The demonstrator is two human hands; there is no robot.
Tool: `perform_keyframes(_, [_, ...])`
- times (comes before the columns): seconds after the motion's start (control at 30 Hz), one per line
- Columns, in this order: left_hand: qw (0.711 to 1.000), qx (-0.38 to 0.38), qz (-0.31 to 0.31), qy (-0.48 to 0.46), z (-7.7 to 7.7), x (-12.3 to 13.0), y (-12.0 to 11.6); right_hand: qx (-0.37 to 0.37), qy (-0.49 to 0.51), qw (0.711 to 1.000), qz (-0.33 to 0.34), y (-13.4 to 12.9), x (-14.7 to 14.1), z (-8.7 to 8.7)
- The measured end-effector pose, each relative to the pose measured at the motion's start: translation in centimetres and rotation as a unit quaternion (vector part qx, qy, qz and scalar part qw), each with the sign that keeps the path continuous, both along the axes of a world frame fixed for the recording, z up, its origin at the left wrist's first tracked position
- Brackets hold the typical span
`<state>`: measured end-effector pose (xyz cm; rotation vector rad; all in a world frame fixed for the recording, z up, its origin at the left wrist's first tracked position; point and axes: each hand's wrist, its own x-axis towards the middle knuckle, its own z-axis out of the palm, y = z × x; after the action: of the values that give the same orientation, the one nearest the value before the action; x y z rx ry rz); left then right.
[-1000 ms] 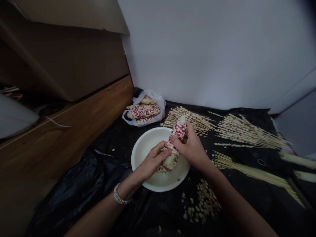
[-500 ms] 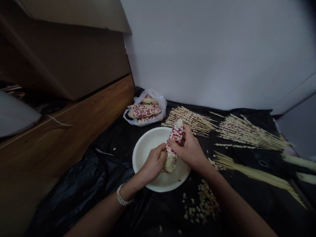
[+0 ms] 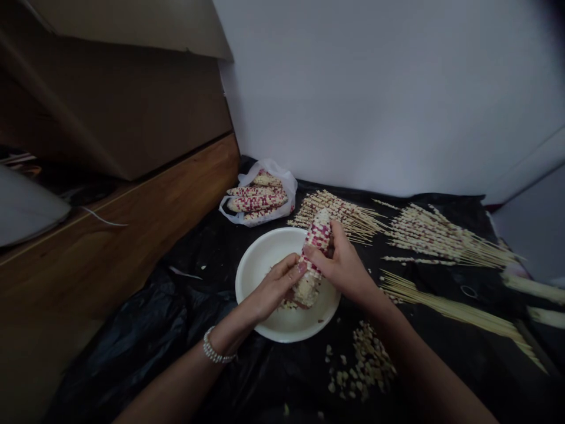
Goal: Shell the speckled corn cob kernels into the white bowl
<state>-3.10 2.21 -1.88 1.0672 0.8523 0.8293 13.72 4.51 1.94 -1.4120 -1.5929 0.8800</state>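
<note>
An ear of corn point(image 3: 318, 232) with cream and purple kernels is held tilted over a white bowl point(image 3: 249, 253). Its lower end is bare of kernels. My right hand point(image 3: 346, 265) wraps round the ear from the right, thumb across its front. From the left, my left hand point(image 3: 279, 287) has its thumb and fingers closed on the ear's side, near the border between kernels and bare cob. Some loose kernels point(image 3: 289, 304) lie in the bowl beneath, partly hidden by the hands.
A plastic bag point(image 3: 288, 185) with several corn ears stands behind the bowl. Kernel-threaded skewers point(image 3: 424, 235) lie at the right, with bare sticks point(image 3: 441, 303) before them. Loose kernels point(image 3: 362, 368) are scattered on the black sheet point(image 3: 185, 330). A cardboard box point(image 3: 154, 112) stands at the left.
My left hand has turned, with its thumb now extended up onto the kernels and its fingers less curled. The ear has shifted slightly. More kernels show in the bowl.
</note>
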Motion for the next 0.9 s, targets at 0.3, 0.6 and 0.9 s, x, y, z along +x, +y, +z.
perform_keyframes(0.3, [0.972, 0.172, 0.040, 0.152, 0.0, 0.3, 0.3, 0.018, -0.070, 0.997, -0.003, -0.5, -0.5, 0.3])
perform_keyframes(0.6, [0.989, 0.095, 0.055, 0.104, -1.0, 0.3, 0.4, 0.003, -0.042, 0.999, 0.002, -0.2, -0.1, 0.2])
perform_keyframes(0.9, [0.976, 0.172, 0.031, 0.127, 0.4, 0.3, 0.2, 0.003, -0.048, 0.999, -0.005, -0.3, -0.3, 0.4])
